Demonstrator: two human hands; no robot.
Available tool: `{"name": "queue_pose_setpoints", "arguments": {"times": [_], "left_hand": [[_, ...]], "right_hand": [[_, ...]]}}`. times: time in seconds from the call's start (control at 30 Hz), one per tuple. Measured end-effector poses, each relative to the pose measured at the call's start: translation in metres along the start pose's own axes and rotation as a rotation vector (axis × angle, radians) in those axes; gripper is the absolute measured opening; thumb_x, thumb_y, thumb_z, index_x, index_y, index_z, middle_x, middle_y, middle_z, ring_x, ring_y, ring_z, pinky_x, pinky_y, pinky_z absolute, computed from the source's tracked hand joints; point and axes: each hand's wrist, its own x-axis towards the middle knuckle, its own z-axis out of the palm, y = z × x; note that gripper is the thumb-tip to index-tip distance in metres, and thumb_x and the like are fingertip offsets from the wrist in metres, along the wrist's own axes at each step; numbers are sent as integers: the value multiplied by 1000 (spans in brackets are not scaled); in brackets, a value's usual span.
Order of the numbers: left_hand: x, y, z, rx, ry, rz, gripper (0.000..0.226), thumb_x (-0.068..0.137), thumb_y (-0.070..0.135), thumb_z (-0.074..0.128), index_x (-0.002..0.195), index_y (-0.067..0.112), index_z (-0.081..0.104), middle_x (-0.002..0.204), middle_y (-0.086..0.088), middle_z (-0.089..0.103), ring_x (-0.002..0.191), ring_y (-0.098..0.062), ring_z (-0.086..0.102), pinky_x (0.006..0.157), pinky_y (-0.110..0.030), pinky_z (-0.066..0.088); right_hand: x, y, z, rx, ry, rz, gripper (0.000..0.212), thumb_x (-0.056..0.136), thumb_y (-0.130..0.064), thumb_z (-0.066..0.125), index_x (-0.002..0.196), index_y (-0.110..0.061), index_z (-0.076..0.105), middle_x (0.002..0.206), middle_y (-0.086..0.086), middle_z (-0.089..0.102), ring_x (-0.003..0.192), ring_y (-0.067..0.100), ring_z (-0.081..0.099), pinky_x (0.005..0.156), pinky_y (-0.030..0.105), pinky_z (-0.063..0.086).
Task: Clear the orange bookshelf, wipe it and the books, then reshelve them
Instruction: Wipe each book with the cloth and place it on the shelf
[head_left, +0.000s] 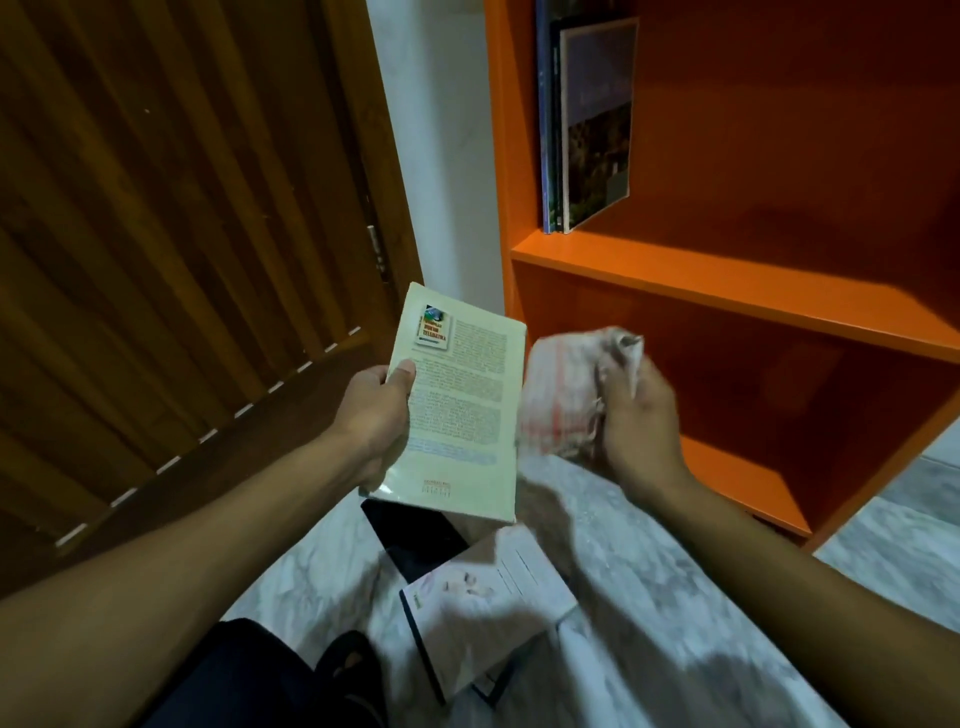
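The left hand (375, 410) grips a cream paperback (460, 410) by its edge; the right hand (636, 421) clutches a bunched cloth (566, 395) beside it, before the orange bookshelf (727, 275), where three books (587, 124) stand upright.

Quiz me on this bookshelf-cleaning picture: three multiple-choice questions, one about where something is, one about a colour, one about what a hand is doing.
1. Where do the upright books stand?
A. left end of the upper shelf
B. on the floor
C. on the lowest shelf

2. What colour is the bookshelf?
A. white
B. orange
C. blue

3. What is the right hand doing?
A. hanging idle
B. pressing flat on the shelf
C. gripping a cloth

Answers:
1 A, they lean against the shelf's left wall.
2 B, every board is orange.
3 C, the fingers bunch the cloth beside the pale book held by the left hand.
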Motion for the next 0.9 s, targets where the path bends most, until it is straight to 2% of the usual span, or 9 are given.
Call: {"name": "queue_pose_setpoints", "arguments": {"times": [0.1, 0.17, 0.23, 0.33, 0.4, 0.5, 0.67, 0.8, 0.9], "left_hand": [[-6, -3, 7, 18, -83, 25, 27, 106, 32, 43, 122, 19, 60, 113, -3, 74, 101, -29, 72, 84, -54, 56], [-7, -6, 14, 56, -141, 54, 26, 106, 32, 43, 122, 20, 60, 112, -2, 75, 100, -27, 73, 76, -48, 56], [-9, -7, 23, 101, -186, 74, 28, 105, 33, 45, 121, 16, 61, 110, -3, 76, 99, -29, 74, 80, -49, 57], [-7, -8, 38, 135, -235, 74, 32, 105, 34, 46, 118, 10, 63, 104, -6, 77, 94, -29, 75, 90, -54, 57], [-6, -9, 47, 123, -234, 59, 34, 106, 31, 45, 113, 3, 65, 82, -4, 78, 70, -17, 75, 68, -35, 62], [-4, -7, 55, 66, -186, 5, 34, 107, 26, 45, 100, 0, 65, 57, -1, 69, 42, -9, 62, 40, -16, 44], [11, 0, 48, -141, -46, -104, 35, 105, 32, 47, 116, 4, 65, 97, -19, 76, 89, -37, 74, 64, -42, 62], [17, 2, 42, -351, 41, -125, 29, 106, 28, 47, 115, 9, 67, 106, -16, 76, 92, -36, 75, 84, -53, 59], [21, 1, 34, -440, 116, -125, 27, 104, 27, 51, 113, 8, 67, 105, -15, 76, 91, -36, 74, 87, -55, 58]], "right_hand": [[26, -19, -9, -123, 122, -126, 26, 101, -17, 41, 113, -25, 62, 97, -6, 69, 87, 18, 66, 75, 46, 55], [37, -26, -7, -226, 91, -297, 32, 99, -10, 43, 120, -23, 63, 114, -12, 69, 106, 10, 65, 92, 36, 52], [48, -24, -1, -390, 29, -425, 38, 98, -11, 45, 131, -24, 60, 131, -8, 64, 124, 12, 57, 107, 44, 43], [44, -11, 14, -650, -152, -384, 57, 95, -9, 51, 143, -37, 41, 150, -3, 48, 144, 17, 35, 122, 52, 14], [31, 0, 23, -716, -240, -430, 59, 92, -5, 54, 146, -24, 44, 152, 2, 45, 147, 20, 29, 123, 50, 10], [18, 17, 26, -738, -312, -479, 54, 92, -9, 53, 145, -17, 47, 152, 4, 46, 147, 21, 30, 121, 52, 15], [0, 25, 27, -703, -436, -494, 51, 94, -15, 55, 144, -15, 48, 151, 6, 46, 147, 20, 29, 121, 49, 18], [-31, 32, 36, -630, -560, -626, 48, 89, -13, 47, 137, -16, 55, 148, 5, 51, 147, 14, 25, 122, 46, 14], [-45, 32, 38, -568, -706, -622, 55, 86, -13, 37, 137, -18, 55, 149, 1, 49, 149, 10, 23, 124, 43, 9]]}}
